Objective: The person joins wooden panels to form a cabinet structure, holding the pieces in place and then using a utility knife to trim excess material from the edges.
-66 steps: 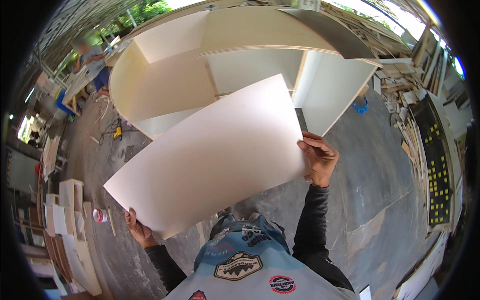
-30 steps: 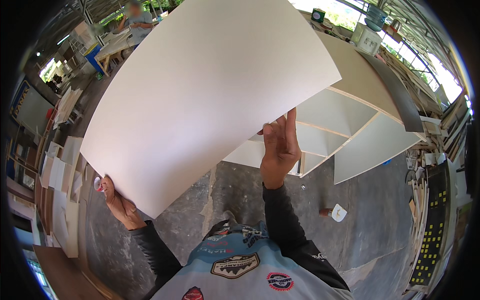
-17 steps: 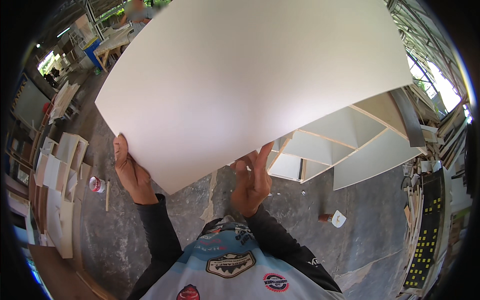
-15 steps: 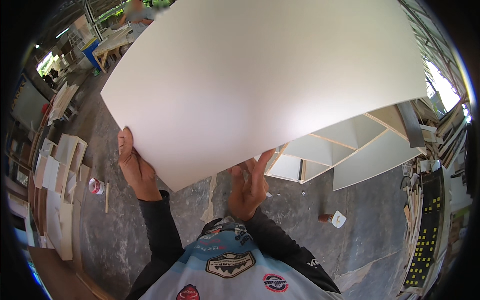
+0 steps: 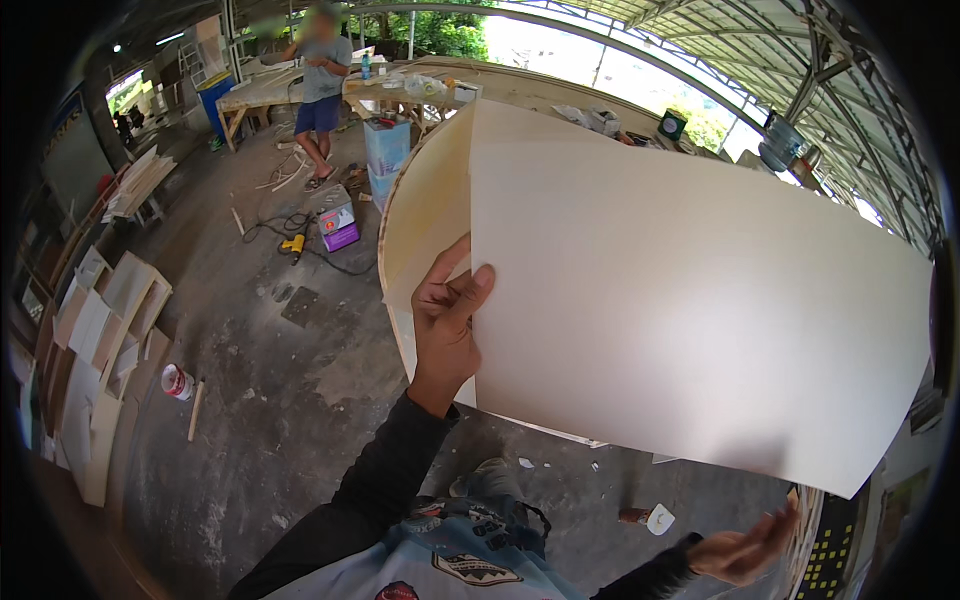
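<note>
A large, smooth white panel (image 5: pixel 680 280) is held up in front of me, filling the middle and right of the view. My left hand (image 5: pixel 450 325) grips its left edge, thumb on the near face and fingers behind. Below the panel's lower right edge, my right hand (image 5: pixel 745 550) is apart from it, fingers stretched out and slightly blurred, holding nothing. Behind the panel, a piece with a curved edge and a pale wood face (image 5: pixel 425 215) shows at the left; the panel hides the rest.
Shelf-like wooden frames (image 5: pixel 110 340) lie at the left, near a white-and-red can (image 5: pixel 177 381) and a thin stick (image 5: pixel 196 410). A yellow power drill (image 5: pixel 292 246) with its cord lies by a purple box (image 5: pixel 340 228). A person (image 5: pixel 322 80) stands by a workbench (image 5: pixel 262 92). A brown bottle (image 5: pixel 633 516) rests on the floor.
The panel has swung to the right and down in view, showing the workshop beyond. My left hand has moved right with it. My right hand has let go of the lower edge and moved right.
</note>
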### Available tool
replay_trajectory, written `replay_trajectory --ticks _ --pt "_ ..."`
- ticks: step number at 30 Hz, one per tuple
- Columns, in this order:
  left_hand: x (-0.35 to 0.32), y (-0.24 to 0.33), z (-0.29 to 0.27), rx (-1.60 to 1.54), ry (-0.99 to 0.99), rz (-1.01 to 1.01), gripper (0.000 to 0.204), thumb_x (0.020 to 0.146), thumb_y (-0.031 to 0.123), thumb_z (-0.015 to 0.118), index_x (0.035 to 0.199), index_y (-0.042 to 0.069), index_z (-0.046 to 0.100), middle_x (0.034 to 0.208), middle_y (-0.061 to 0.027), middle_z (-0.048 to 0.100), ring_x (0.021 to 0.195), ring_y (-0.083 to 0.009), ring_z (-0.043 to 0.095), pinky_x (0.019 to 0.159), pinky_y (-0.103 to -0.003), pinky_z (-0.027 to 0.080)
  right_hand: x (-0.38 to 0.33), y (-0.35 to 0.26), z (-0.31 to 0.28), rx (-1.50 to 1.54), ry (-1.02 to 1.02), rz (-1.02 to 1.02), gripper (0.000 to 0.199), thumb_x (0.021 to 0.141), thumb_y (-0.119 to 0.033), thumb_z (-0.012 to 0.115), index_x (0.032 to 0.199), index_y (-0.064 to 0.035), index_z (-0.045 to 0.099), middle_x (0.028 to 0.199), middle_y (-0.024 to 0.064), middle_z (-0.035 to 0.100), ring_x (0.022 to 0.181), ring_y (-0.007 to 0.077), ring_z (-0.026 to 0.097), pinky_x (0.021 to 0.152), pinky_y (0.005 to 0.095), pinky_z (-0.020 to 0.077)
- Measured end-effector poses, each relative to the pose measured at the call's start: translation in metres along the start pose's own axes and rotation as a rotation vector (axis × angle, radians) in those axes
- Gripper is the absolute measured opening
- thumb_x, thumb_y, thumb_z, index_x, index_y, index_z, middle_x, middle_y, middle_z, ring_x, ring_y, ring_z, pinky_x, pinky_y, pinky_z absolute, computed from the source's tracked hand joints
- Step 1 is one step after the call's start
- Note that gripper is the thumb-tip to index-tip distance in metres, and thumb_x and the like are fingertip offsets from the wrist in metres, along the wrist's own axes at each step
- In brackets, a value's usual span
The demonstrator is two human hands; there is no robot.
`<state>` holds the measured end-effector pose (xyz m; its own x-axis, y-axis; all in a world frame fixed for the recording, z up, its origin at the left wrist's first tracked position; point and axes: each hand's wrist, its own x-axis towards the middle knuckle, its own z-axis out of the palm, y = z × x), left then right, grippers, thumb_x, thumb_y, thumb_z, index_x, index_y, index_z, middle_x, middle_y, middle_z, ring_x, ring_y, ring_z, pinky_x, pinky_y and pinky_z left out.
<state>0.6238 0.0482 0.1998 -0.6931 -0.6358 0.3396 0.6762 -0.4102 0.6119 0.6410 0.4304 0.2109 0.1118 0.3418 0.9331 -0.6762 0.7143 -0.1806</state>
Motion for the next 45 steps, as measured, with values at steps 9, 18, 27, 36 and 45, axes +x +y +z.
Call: replay_trajectory --ticks 9,18,27,36,45 --pt "0.056 -0.094 -0.008 0.252 -0.277 0.037 0.044 0.089 0.001 0.071 0.132 0.006 0.062 0.069 0.0098 0.047 0.064 -0.0017 0.040 0.066 -0.018 0.035 0.096 0.136 -0.061 -0.598 0.144 0.089 0.028 0.091 -0.021 0.066 0.076 0.0021 0.071 0.076 0.0174 0.070 0.053 0.0289 0.060 0.059 0.0437 0.0527" --pt "0.107 -0.187 -0.029 0.089 -0.395 -0.195 0.043 0.084 -0.009 0.070 0.124 0.006 0.068 0.084 0.0000 0.067 0.072 -0.0062 0.058 0.069 -0.022 0.048 -0.017 0.115 -0.058 -0.488 -0.341 0.413 0.026 0.088 -0.023 0.070 0.078 0.0006 0.072 0.074 0.0167 0.070 0.054 0.0308 0.061 0.063 0.0477 0.0531" --pt "0.205 -0.268 -0.106 0.007 -0.431 -0.076 0.037 0.081 -0.007 0.074 0.116 0.005 0.072 0.098 -0.0094 0.074 0.079 -0.0132 0.067 0.076 -0.027 0.053 -0.095 -0.019 -0.008 -0.081 -0.633 0.742 0.025 0.086 -0.025 0.073 0.079 -0.0008 0.073 0.071 0.0161 0.069 0.056 0.0327 0.062 0.068 0.0518 0.0536" --pt "0.285 -0.371 -0.024 0.667 -0.411 0.199 0.029 0.091 0.016 0.073 0.120 0.014 0.073 0.110 -0.0008 0.053 0.102 -0.0157 0.047 0.091 -0.030 0.042 -0.153 -0.093 0.116 0.136 -0.721 1.051 0.023 0.082 -0.007 0.073 0.100 0.0071 0.074 0.099 0.0249 0.072 0.095 0.0379 0.069 0.084 0.0404 0.0545" --pt "0.258 -0.487 0.010 0.411 -0.510 -0.199 0.051 0.106 0.036 0.043 0.154 0.018 0.038 0.142 -0.0149 0.034 0.135 -0.0305 0.037 0.112 -0.040 0.033 -0.208 -0.074 0.191 -0.202 -0.678 0.942 0.027 0.075 -0.011 0.080 0.096 0.0057 0.073 0.090 0.0193 0.073 0.083 0.0317 0.069 0.075 0.0347 0.0523"
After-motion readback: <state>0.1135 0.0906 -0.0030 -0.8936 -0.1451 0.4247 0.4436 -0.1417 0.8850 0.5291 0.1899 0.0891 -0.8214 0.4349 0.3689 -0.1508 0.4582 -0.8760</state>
